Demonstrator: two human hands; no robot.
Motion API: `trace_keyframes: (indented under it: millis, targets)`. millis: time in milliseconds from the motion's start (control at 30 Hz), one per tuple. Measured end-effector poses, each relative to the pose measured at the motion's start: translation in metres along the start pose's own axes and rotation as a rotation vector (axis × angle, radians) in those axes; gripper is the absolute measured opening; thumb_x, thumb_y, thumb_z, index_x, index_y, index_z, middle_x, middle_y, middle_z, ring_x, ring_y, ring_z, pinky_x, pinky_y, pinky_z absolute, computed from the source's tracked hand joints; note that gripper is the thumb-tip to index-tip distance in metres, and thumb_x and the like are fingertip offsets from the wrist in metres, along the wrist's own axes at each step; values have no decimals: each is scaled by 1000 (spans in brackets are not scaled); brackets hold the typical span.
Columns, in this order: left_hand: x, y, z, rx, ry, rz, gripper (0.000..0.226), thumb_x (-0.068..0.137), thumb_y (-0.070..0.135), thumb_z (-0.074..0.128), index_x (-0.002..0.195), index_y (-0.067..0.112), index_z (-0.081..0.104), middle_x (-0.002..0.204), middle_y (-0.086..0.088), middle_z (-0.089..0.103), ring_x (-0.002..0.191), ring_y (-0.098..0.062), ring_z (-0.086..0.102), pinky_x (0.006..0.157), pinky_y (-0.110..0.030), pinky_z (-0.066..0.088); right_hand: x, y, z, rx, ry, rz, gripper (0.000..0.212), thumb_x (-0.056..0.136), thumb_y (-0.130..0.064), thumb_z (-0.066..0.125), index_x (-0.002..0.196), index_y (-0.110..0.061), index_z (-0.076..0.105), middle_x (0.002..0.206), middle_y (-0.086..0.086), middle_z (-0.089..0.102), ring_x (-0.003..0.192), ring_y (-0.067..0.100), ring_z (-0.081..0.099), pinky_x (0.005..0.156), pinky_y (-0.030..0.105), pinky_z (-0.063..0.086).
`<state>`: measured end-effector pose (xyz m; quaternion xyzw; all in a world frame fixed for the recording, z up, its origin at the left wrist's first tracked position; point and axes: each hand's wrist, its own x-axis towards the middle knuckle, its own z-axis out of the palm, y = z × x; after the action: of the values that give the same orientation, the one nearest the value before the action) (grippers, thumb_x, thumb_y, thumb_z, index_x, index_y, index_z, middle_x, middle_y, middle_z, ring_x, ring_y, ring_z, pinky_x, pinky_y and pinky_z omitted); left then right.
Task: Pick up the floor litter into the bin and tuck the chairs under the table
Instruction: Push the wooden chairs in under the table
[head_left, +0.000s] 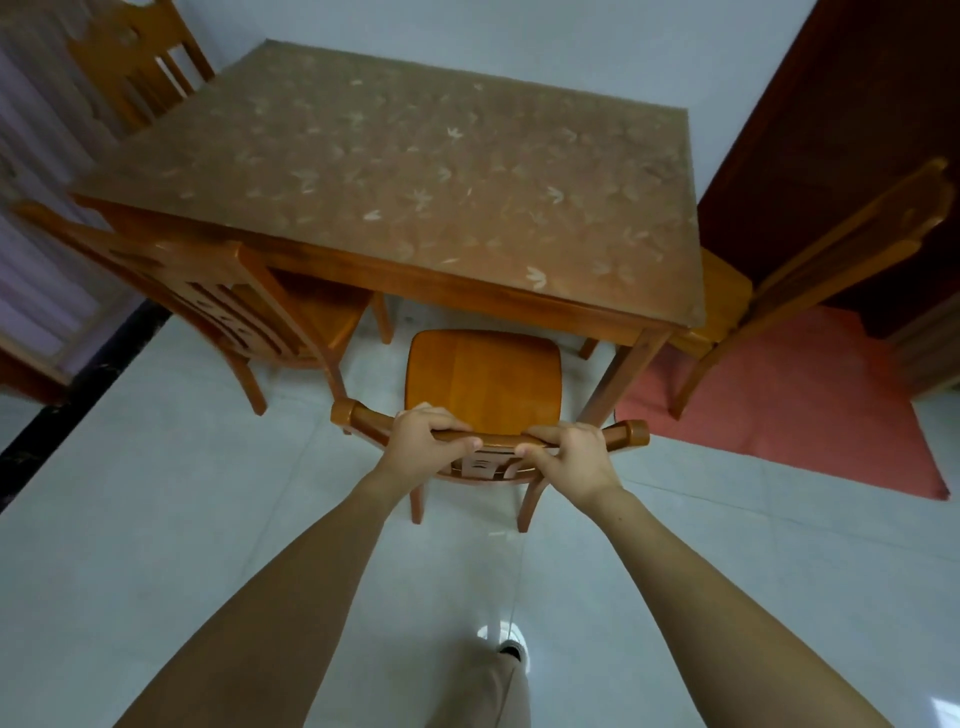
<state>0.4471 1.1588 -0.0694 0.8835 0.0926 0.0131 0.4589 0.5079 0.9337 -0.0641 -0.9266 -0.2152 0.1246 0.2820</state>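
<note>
1. Orange-brown wood throughout, head view only: near chair (483, 379) standing square to the near edge of the table (395, 171), seat front just under that edge, most of the seat out on the pale floor (156, 467).
2. Left hand (423, 434) wrapped over the top rail of that chair, fingers curled over the far side, thumb along the near face. Right hand (571, 449) clamped on the same rail just beside it, the same way. Both closed on the rail near its middle, probably so the push runs straight and the chair does not swing.
3. Arms stretched out towards the table, wrists low: reads as a push forward, not a lift, all four legs looking to be on the floor.
4. Judged step: sliding this chair in between the near table legs. Gap looks wide enough; right table leg close to the seat corner, so a crooked push could knock it.
5. Left of the table, a second chair (218, 306) angled, seat partly under the corner. Right of the table, a third chair (810, 270) on the red mat (810, 415), seat partly under the side edge. Beyond the far left corner, a fourth chair (135, 73), well off the table.
6. No litter and no bin visible near the table; that half of the task cannot be judged.
</note>
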Motion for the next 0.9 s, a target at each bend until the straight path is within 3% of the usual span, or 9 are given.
trace_keyframes:
  millis: [133, 300, 467, 767, 900]
  targets:
    - [31, -7, -17, 12, -7, 28, 22, 74, 40, 77, 91, 26, 76, 83, 17, 65, 90, -12, 57, 82, -46, 50, 31, -7, 6, 73, 12, 89, 51, 75, -75, 44, 94, -37, 72, 81, -12, 67, 88, 17, 59, 86, 44, 50]
    - [74, -19, -33, 13, -34, 85, 21, 74, 45, 76, 89, 30, 76, 81, 18, 66, 88, -11, 55, 82, -49, 47, 74, -4, 14, 163, 19, 216, 77, 63, -87, 49, 113, -34, 71, 101, -9, 69, 103, 20, 59, 93, 46, 51]
    - [122, -30, -56, 19, -80, 100, 26, 74, 45, 76, 91, 26, 77, 82, 17, 66, 87, -9, 53, 81, -46, 48, 111, -27, 9, 164, 53, 272, 52, 80, -59, 69, 117, -22, 71, 108, -5, 70, 107, 20, 60, 97, 45, 50]
    - [191, -43, -87, 37, -141, 138, 27, 74, 43, 78, 92, 24, 77, 84, 15, 68, 86, -6, 52, 79, -38, 48, 171, -52, 7, 144, 44, 340, 46, 83, -57, 68, 116, -25, 72, 110, -6, 71, 104, 19, 61, 98, 45, 49]
    - [215, -43, -94, 38, -143, 157, 27, 74, 41, 78, 93, 22, 77, 86, 13, 69, 86, -6, 53, 76, -32, 46, 193, -58, 1, 163, 43, 364, 40, 85, -48, 70, 114, -22, 73, 108, -5, 72, 98, 15, 63, 94, 38, 53]
